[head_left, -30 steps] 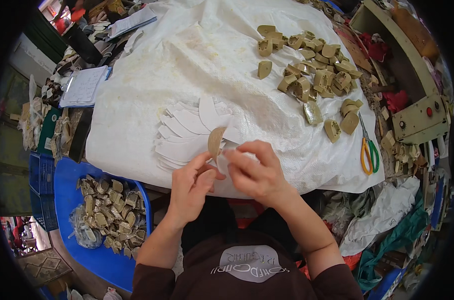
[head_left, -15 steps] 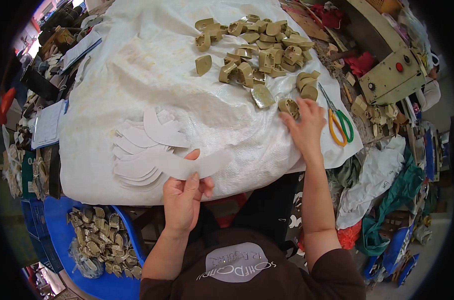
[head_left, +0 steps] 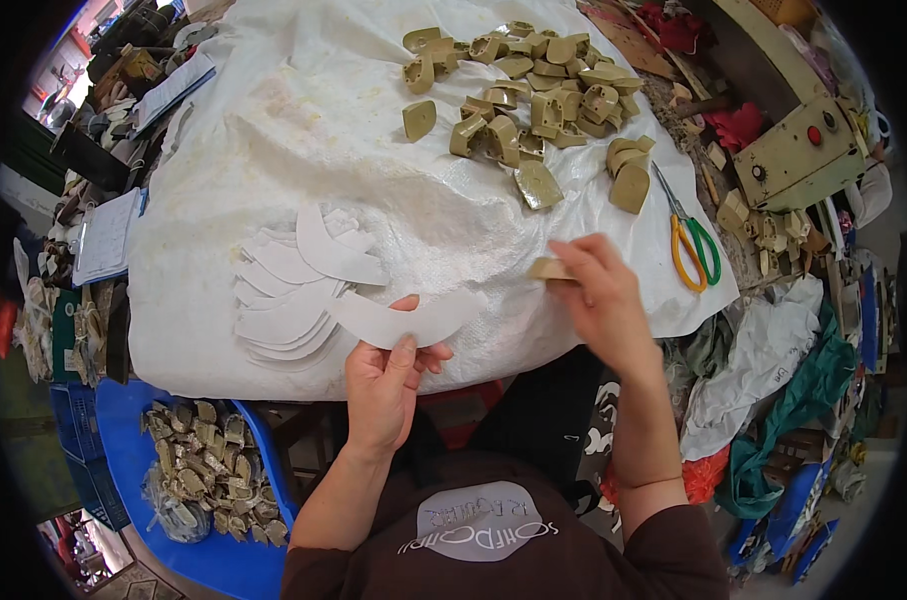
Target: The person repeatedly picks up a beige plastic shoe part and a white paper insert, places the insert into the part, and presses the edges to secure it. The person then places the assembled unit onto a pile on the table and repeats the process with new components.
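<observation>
My left hand pinches a thin white crescent-shaped piece between thumb and fingers, just above the table's near edge. In my right hand is an olive-coloured shoe heel, lifted over the white sheet and partly covered by my blurred fingers. Beside my left hand, similar white crescent pieces lie fanned in a loose stack. A heap of olive heels spreads over the far side of the sheet. Several more heels rest together nearer my right hand.
Scissors with yellow and green handles lie right of my right hand. A blue tub at lower left holds many heel-like pieces and a clear bag. A metal control box stands at the right edge, clipboards at the left.
My right hand has picked up a heel from the sheet and brought it nearer and to the left. My left hand still holds the white crescent piece. The view has shifted slightly.
</observation>
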`<action>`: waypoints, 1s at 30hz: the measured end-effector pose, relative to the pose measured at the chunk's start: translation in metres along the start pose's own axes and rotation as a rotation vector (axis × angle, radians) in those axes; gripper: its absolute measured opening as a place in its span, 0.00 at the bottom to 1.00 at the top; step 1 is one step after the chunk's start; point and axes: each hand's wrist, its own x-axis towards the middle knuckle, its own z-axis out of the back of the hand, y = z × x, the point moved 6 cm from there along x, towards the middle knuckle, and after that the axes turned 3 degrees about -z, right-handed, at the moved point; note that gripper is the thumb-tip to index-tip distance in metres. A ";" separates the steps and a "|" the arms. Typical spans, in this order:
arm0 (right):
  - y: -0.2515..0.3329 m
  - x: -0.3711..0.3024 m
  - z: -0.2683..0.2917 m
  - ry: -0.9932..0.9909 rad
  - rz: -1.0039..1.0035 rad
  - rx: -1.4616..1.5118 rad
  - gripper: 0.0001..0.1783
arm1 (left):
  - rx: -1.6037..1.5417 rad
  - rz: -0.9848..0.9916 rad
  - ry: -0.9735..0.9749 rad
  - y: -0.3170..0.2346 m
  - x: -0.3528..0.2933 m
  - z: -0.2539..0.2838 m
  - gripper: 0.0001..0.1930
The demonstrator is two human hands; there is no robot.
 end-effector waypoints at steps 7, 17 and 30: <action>0.004 -0.007 -0.034 -0.259 0.048 0.102 0.20 | -0.182 -0.038 0.002 -0.015 -0.008 -0.006 0.22; 0.070 -0.026 -0.028 -0.152 0.230 0.693 0.25 | -0.096 -0.100 -0.172 -0.012 -0.019 0.002 0.21; 0.085 -0.036 -0.053 -0.326 0.458 0.640 0.26 | -0.032 -0.061 -0.088 -0.026 -0.026 -0.027 0.20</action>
